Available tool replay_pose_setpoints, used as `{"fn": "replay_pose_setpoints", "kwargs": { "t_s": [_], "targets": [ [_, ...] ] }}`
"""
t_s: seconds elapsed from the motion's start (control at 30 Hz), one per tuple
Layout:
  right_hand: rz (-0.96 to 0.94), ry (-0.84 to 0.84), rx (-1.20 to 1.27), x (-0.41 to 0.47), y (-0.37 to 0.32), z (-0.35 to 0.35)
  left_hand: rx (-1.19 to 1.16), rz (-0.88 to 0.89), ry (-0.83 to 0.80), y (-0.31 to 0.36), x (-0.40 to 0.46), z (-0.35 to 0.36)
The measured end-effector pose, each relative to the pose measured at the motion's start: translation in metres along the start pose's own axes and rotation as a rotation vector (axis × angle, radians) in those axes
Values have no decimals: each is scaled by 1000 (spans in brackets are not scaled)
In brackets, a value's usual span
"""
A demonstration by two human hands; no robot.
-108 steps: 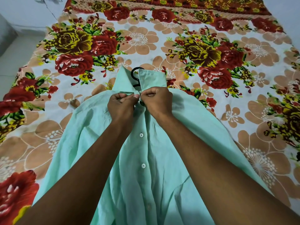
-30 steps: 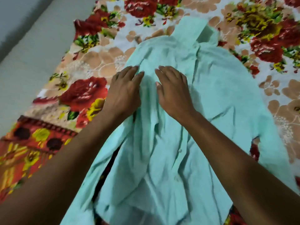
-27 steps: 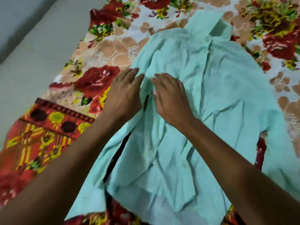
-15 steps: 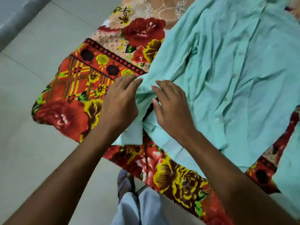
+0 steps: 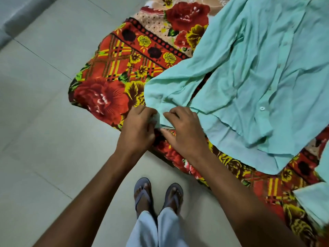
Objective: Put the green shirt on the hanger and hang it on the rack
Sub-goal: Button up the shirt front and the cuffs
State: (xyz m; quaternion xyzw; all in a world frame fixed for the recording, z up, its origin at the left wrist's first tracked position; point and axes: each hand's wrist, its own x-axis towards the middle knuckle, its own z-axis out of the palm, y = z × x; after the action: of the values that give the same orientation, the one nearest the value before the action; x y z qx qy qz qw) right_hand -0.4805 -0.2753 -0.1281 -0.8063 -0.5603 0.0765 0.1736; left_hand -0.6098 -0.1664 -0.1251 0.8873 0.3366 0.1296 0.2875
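Both hands have slid down from the chest of the pale green button-up cotton shirt to its sleeve cuff; now the left hand and right hand are pinching that cuff at the floral bedspread's edge, with the sleeve running up and right toward the body.

One green shirt lay spread across the upper right of the frame, and one floral bedsheet sat under it, reaching the centre left. Two hands were in play mid-frame: the left hand and the right hand. Two sandals showed at bottom centre, one sandal beside the other sandal. One white shirt button showed clearly.
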Motion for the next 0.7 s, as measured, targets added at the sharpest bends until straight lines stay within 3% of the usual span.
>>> {"fn": "replay_pose_setpoints", "kwargs": {
  "t_s": [0.23, 0.43, 0.7],
  "targets": [
    [148, 25, 231, 2, 4, 4, -3, -63, 10, 12, 8, 11],
    [330, 132, 353, 12, 0, -2, -33, -280, 63, 28, 17, 13],
    [428, 51, 478, 15, 1, -8, -61, -359, 75, 42, 18, 19]
  ]
}}
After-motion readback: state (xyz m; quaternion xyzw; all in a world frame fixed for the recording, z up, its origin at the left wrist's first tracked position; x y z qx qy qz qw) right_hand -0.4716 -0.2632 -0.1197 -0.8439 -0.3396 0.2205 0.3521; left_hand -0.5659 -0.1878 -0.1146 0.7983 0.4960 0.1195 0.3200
